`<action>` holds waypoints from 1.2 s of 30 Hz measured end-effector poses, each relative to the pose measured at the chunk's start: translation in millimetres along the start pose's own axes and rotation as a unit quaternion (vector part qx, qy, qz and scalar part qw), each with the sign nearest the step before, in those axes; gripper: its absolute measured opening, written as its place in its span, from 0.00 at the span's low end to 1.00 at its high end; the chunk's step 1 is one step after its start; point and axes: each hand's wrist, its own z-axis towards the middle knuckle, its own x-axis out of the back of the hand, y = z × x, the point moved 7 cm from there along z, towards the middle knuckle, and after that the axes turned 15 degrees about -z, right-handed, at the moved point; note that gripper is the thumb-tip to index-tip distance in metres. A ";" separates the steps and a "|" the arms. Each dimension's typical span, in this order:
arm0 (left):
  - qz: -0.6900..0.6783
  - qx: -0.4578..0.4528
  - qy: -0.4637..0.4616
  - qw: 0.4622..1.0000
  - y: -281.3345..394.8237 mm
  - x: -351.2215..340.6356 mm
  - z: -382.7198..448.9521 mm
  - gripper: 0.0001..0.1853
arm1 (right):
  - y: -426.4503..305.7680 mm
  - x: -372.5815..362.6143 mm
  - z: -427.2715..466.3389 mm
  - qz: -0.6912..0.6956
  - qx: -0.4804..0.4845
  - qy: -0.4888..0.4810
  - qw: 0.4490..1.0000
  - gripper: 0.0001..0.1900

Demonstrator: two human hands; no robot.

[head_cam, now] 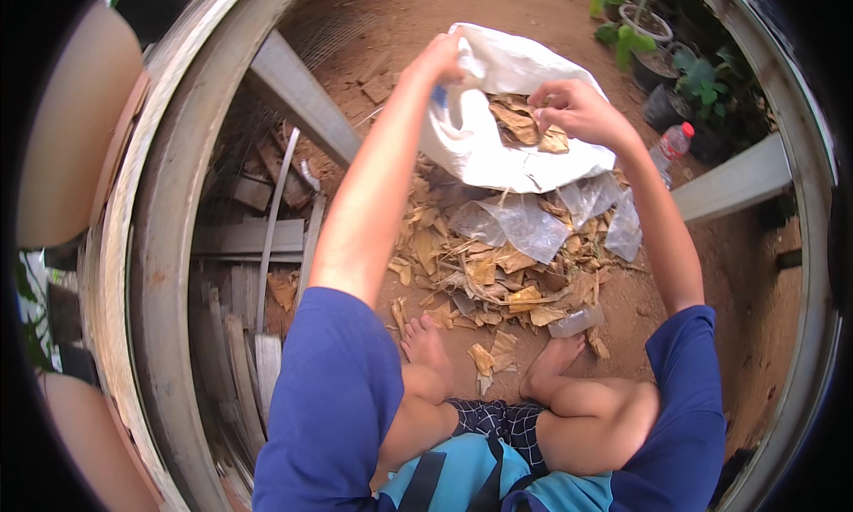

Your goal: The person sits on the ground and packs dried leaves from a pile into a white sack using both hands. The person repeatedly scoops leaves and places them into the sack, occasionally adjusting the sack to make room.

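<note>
A white woven sack [506, 169] stands with its mouth wide on the ground before me, dry brown leaves [516, 122] inside it. My left hand [440, 59] grips the sack's rim at the upper left. Over the right side of the mouth is my right hand [576, 109], fingers bent, its fingertips close to the leaves; whether they pinch a leaf cannot be told. Between the sack and my bare feet lies a heap of dry leaves [493, 272]. Torn clear plastic sheeting [526, 225] rests on the heap, touching the sack's lower edge.
A clear plastic cup [576, 321] lies by my right foot. A clear bottle with a red cap [673, 142] and potted plants [646, 25] are at the upper right. Wood planks [253, 239] are stacked at left. Metal beams [306, 99] flank me on both sides.
</note>
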 end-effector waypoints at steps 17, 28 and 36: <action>0.041 0.004 0.057 0.998 17.4 -1.0 -10.2 0.53 | 109.6 -43.0 46.3 -0.195 -0.151 0.172 0.954 0.11; 0.053 0.144 0.152 0.976 -41.3 24.0 -22.3 0.52 | 146.6 -117.1 -79.0 -0.218 -0.059 -0.231 0.947 0.10; 0.008 0.124 0.175 0.977 -25.8 16.0 -20.8 0.52 | 120.4 -139.4 -75.4 -0.335 -0.095 -0.252 0.903 0.11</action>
